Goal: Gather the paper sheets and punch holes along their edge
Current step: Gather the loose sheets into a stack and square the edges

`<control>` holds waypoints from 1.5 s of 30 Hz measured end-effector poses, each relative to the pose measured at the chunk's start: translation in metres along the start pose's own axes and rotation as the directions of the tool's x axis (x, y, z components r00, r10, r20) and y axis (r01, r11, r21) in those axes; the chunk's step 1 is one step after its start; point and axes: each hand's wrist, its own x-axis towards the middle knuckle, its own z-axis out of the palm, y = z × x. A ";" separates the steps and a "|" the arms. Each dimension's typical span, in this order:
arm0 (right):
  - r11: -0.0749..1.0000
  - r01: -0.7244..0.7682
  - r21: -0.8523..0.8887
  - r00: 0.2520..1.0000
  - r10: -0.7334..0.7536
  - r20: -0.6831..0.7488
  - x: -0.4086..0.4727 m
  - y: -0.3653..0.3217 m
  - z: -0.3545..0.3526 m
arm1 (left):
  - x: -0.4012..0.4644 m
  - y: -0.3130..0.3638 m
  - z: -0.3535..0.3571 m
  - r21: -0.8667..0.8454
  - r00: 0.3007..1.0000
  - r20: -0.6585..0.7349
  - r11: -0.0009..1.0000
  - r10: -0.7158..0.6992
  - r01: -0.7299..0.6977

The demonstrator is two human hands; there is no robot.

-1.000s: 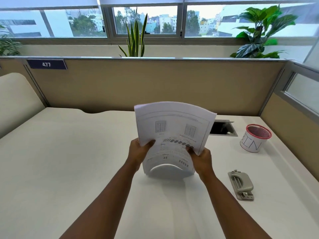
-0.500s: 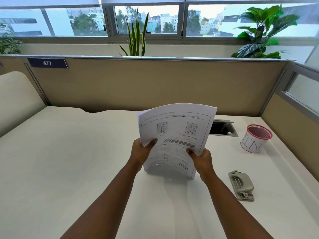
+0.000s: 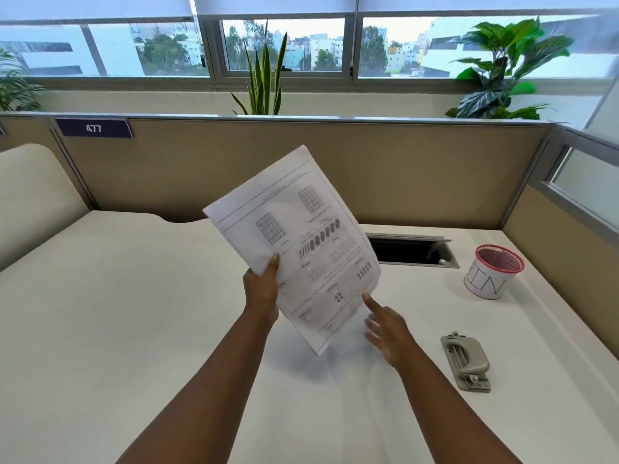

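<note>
Left hand (image 3: 260, 289) grips tilted paper sheets (image 3: 294, 242); right hand (image 3: 388, 329) spread beside them.

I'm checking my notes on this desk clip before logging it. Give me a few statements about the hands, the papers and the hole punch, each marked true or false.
1. The left hand holds the paper sheets off the desk. True.
2. The right hand has a grip on the sheets. False: it is open, fingers spread, beside their lower edge.
3. The hole punch lies on the desk, untouched. True.
4. The sheets are inside the punch. False: they are in the air, left of it.
5. The red-rimmed cup lies tipped over. False: it stands upright.
</note>
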 end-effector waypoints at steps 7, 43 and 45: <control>0.942 0.043 0.333 0.970 -0.119 0.212 -0.001 0.012 0.017 | -0.010 -0.018 -0.002 -0.095 0.987 -0.009 0.983 -0.160 0.159; 0.896 0.421 -0.144 0.905 -0.426 -0.005 0.015 0.000 -0.042 | 0.018 -0.034 -0.060 0.513 0.948 0.309 0.852 -0.072 -0.102; 0.903 0.410 -0.132 0.909 -0.417 -0.026 0.016 0.003 -0.043 | 0.017 -0.037 -0.058 0.526 0.948 0.311 0.843 -0.072 -0.109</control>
